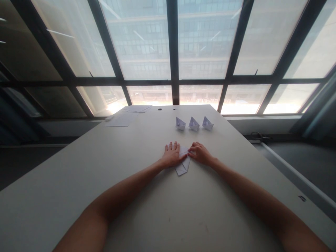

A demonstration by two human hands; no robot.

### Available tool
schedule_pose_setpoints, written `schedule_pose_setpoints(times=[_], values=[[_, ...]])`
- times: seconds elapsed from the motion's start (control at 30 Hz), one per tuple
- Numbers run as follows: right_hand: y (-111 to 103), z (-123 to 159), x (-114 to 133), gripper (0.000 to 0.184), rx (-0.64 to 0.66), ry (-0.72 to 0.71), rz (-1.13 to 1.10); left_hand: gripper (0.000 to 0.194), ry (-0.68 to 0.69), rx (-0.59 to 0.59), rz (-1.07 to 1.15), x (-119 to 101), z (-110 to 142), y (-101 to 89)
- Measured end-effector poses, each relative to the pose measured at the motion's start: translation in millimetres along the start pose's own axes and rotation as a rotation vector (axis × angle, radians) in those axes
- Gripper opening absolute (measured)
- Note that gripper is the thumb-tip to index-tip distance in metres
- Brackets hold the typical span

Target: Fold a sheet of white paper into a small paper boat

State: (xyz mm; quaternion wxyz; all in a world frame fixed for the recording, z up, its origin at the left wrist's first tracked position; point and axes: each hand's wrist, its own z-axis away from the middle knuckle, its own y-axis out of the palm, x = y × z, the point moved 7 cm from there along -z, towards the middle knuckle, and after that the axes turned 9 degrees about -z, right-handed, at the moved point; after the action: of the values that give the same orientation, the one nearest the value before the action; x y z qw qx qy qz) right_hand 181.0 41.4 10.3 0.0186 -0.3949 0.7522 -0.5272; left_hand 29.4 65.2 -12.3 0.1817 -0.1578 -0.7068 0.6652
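Observation:
A partly folded sheet of white paper (183, 168) lies flat on the white table (147, 210), its pointed end toward me. My left hand (172, 155) rests on its left side with the fingers stretched out and spread, the thumb across the paper. At the paper's right edge, my right hand (201, 153) has its fingers pinched together on the fold. Both hands cover part of the sheet. Beyond them stand three folded paper boats, the left boat (180, 124), the middle boat (194, 124) and the right boat (207, 124), in a row.
Several flat white paper sheets (120, 120) lie at the far left of the table. Two small dark spots, one a round hole (160, 109), mark the far end. A small dark mark (302, 198) is near the right edge. Large windows (147, 42) rise behind.

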Motion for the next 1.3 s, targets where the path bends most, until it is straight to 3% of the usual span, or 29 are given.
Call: schedule_pose_setpoints(times=[0.23, 0.4, 0.6, 0.73, 1.03, 1.3], values=[[-1.1, 0.1, 2.6, 0.013, -0.006, -0.004, 0.010, 0.092, -0.034, 0.016, -0.025, 2.1, 0.4, 0.0], [-3.0, 0.5, 3.2, 0.010, -0.030, -0.012, -0.005, 0.073, 0.048, 0.025, 0.023, 2.5, -1.0, -1.7], [-2.7, 4.4, 6.9, 0.016, -0.048, -0.136, -0.116, 0.057, 0.155, 0.066, 0.076, -0.6, 0.2, -3.4], [0.9, 4.6, 8.6, 0.022, -0.012, -0.141, -0.090, 0.063, 0.168, 0.052, 0.071, -1.4, 0.8, -2.2], [14.3, 1.3, -1.8, 0.036, 0.140, -0.028, -0.052, 0.094, -0.009, 0.007, -0.007, 4.9, -3.0, 1.1], [14.6, -2.1, -10.8, 0.028, 0.143, 0.026, -0.062, 0.077, 0.004, -0.001, -0.030, 8.4, -7.4, 4.7]])
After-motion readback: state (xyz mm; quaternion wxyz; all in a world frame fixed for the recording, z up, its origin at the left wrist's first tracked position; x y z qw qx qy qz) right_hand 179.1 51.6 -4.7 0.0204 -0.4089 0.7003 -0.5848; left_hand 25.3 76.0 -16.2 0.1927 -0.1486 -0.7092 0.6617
